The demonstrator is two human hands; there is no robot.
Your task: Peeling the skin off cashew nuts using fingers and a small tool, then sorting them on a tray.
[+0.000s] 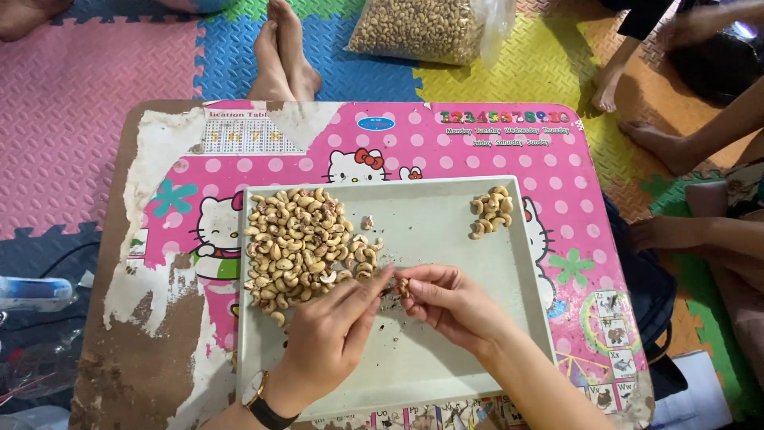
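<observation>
clear plastic bag of cashews [422, 28] on foam mat beyond table, top centre, bulging, tan contents

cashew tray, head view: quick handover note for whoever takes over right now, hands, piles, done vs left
Left hand: fingers pinched at the nut, wristwatch on the wrist.
Right hand: fingers hold one cashew over the tray.
Big pile lies in the tray's near-left part, with skin flecks scattered around the hands.
Small pile sits at the tray's far-right corner; it looks like the finished lot.
Left: seemingly most of the big pile. A full bag of nuts lies on the floor mat beyond the table.
</observation>
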